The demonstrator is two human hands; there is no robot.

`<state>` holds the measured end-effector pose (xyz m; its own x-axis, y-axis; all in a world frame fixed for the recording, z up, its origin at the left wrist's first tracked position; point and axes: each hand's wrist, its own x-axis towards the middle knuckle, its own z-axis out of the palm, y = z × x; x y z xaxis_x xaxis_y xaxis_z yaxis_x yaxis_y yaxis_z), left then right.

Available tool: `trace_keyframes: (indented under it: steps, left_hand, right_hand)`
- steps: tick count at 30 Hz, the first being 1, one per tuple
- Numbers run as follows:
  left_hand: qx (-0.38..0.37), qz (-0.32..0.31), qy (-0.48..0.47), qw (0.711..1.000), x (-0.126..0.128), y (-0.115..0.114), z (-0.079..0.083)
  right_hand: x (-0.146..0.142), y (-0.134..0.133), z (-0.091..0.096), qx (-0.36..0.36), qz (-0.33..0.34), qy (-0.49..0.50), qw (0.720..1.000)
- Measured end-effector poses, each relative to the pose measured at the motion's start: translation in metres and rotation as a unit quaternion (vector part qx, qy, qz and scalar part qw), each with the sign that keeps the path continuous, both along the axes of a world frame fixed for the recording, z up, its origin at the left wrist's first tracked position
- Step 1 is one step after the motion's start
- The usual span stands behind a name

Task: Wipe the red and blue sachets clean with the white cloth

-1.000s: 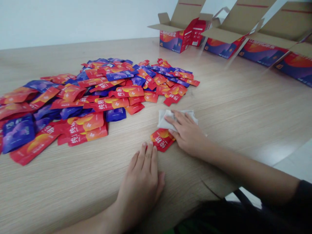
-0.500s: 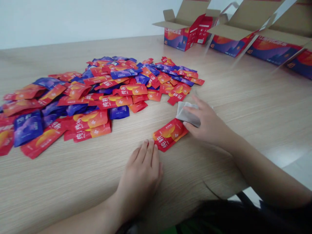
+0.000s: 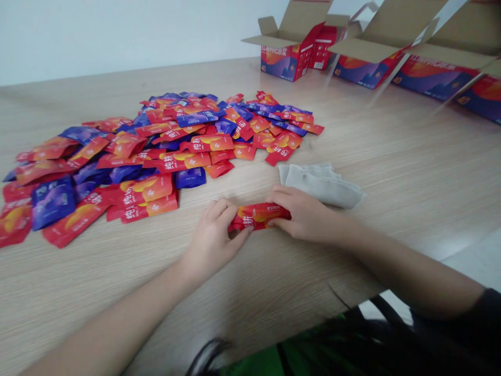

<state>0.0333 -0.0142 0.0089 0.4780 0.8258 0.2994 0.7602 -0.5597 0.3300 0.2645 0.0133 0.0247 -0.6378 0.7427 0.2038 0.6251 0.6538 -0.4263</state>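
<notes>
A red and orange sachet (image 3: 260, 215) lies between my two hands at the front of the table. My left hand (image 3: 213, 237) pinches its left end, thumb in front and fingers behind. At the other end, my right hand (image 3: 301, 214) grips it between thumb and fingers. Just behind my right hand rests a folded grey-white cloth (image 3: 323, 184), apart from the sachet. A wide heap of red and purple sachets (image 3: 188, 136) spreads over the table to the left and behind.
Several open cardboard boxes with red and blue printing stand along the back right, among them a smaller-looking box (image 3: 278, 61) and a nearer one (image 3: 362, 69). The wooden table (image 3: 391, 156) runs back to a pale wall (image 3: 117, 36).
My right hand has let go of the cloth, which now lies on the table, and has taken the sachet's right end. My left hand has gone from lying flat to pinching the left end.
</notes>
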Motion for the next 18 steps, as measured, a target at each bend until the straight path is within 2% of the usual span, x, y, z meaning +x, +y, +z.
trace_keyframes:
  steps: [2,4,8,10,11,13,15,16,18]
  left_hand:
    - [0.06,-0.025,-0.005,0.998,-0.003,-0.002,0.004]
    - [0.126,-0.042,0.046,0.99,-0.004,-0.008,0.007]
    - [0.174,-0.068,0.161,0.969,0.0,-0.022,0.007]
    - [0.172,-0.077,0.184,0.965,0.003,-0.027,0.004]
    - [0.166,-0.079,0.188,0.965,0.004,-0.029,0.003]
    - [0.137,-0.082,0.174,0.972,0.006,-0.031,0.002]
    - [0.092,-0.082,0.143,0.982,0.007,-0.032,0.002]
    - [0.072,-0.077,0.13,0.986,0.007,-0.033,0.003]
    - [0.049,-0.065,0.122,0.989,0.007,-0.035,0.004]
  right_hand:
    - [-0.001,-0.001,-0.001,0.059,-0.015,0.02,0.998]
    - [-0.001,-0.004,-0.003,0.093,-0.003,0.008,0.996]
    - [0.004,-0.009,0.002,0.001,0.101,-0.047,0.994]
    - [0.012,-0.009,0.009,-0.028,0.113,-0.049,0.992]
    - [0.018,-0.006,0.012,-0.019,0.086,-0.043,0.995]
    - [0.03,0.001,0.013,0.028,-0.018,-0.049,0.998]
    - [0.043,0.012,0.006,0.066,-0.127,-0.097,0.985]
    - [0.048,0.017,0.001,0.07,-0.156,-0.131,0.977]
    - [0.056,0.028,-0.01,0.068,-0.173,-0.175,0.967]
